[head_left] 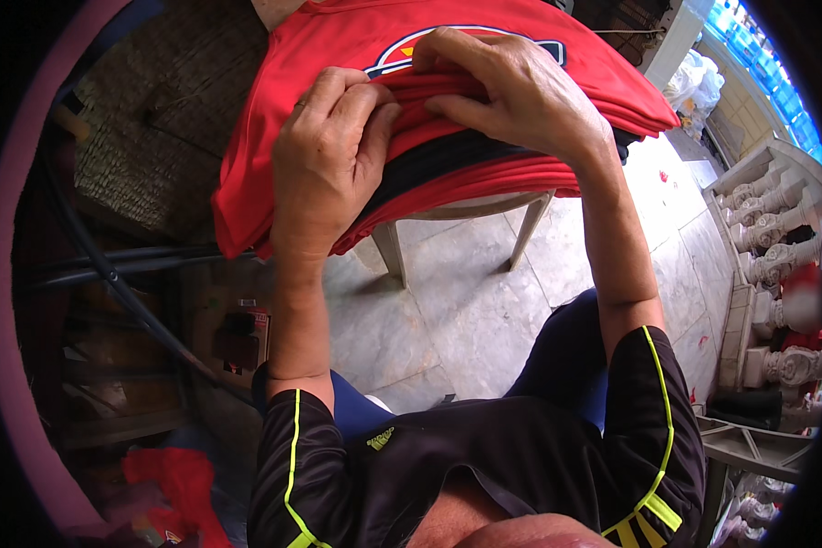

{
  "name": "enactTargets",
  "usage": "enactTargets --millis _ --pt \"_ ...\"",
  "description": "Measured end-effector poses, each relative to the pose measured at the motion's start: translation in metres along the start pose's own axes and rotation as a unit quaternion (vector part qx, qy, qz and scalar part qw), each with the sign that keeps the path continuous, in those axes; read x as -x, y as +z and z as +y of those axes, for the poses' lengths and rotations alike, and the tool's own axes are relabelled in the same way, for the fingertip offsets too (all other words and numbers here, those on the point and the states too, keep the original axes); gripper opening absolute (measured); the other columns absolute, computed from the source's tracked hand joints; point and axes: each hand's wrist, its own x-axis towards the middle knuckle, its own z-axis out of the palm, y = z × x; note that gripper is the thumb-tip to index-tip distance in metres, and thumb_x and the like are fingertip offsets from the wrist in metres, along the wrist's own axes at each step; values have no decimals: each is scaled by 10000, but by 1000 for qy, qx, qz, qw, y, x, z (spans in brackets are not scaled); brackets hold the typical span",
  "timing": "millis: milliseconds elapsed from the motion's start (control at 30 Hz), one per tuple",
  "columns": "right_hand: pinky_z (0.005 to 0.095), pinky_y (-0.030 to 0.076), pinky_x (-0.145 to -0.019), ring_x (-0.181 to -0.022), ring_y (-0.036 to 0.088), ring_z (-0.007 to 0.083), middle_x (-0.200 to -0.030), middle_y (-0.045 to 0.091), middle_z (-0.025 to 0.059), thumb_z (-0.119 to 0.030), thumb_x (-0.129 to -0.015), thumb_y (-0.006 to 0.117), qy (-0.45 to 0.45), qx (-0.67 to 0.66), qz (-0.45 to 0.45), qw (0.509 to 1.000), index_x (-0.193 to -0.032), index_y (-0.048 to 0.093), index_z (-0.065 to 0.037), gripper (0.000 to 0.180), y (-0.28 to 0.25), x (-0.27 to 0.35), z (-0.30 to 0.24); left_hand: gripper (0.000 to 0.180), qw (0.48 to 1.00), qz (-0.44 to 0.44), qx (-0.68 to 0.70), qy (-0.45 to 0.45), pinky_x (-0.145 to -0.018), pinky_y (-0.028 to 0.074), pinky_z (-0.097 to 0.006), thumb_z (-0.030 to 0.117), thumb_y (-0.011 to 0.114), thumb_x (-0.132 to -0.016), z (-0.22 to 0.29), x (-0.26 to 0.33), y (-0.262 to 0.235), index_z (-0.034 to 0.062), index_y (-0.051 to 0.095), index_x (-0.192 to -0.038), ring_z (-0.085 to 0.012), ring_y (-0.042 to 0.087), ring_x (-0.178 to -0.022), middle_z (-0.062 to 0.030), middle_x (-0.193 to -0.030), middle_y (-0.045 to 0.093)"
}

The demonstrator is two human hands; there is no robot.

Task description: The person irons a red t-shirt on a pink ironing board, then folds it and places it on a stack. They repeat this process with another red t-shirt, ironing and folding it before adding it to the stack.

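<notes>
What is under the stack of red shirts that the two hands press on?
Under the stack of red shirts two pale stool legs stand on the tiled floor. The seat is mostly covered by cloth. The left hand and right hand rest on top.

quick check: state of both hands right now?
Left hand: closed, fingers pinching the folded edge of the red shirt stack.
Right hand: closed, fingers and thumb gripping the top folds of the same stack.

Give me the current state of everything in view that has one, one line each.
Left hand: fingers curled into a grip on the folded edges of the stack.
Right hand: pressed on top, fingers pinching a fold.
Red shirts: folded, stacked, top one hanging over the left side.
Dark garment: folded, sandwiched within the stack.
Plastic stool: upright, bearing the stack.
</notes>
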Motion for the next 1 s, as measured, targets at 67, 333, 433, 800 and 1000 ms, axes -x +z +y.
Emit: enactTargets --millis 67,333,433,800,1000 --pt "420 539 -795 -908 697 334 -946 707 146 -185 -820 747 9 6 -16 1000 -1149 597 -48 387 -2 0 -1 97 1000 -10 12 5 -695 514 -414 55 703 -853 2 -2 -4 50 623 -908 -293 647 -836 -78 -949 608" --pt "375 566 -810 -924 701 282 -978 704 94 -93 -826 766 -61 -31 60 996 -1107 666 -57 301 -21 3 -16 110 999 -5 -39 27 -689 514 -433 55 692 -849 -4 -4 4 62 595 -901 -310 637 -825 -82 -917 578" --pt "396 517 -881 -1033 625 301 -1060 640 138 -107 -801 740 -56 -62 -1 997 -957 699 -29 179 -35 4 -29 110 999 0 -35 34 -677 513 -435 48 682 -854 -8 -4 2 62 589 -911 -313 638 -817 -84 -914 576" --pt "363 501 -834 -944 616 291 -1011 605 144 -97 -851 688 -60 -57 -13 997 -851 671 20 118 -22 7 -21 118 998 -22 -36 57 -665 506 -443 64 688 -860 -11 -8 1 58 593 -928 -314 643 -808 -95 -925 586" --pt "387 489 -779 -859 599 306 -935 567 151 -73 -897 640 -77 -21 10 997 -891 624 36 110 -12 4 -13 181 997 -42 8 60 -688 519 -424 104 724 -847 -12 -7 -5 58 616 -984 -310 652 -848 -91 -969 616"
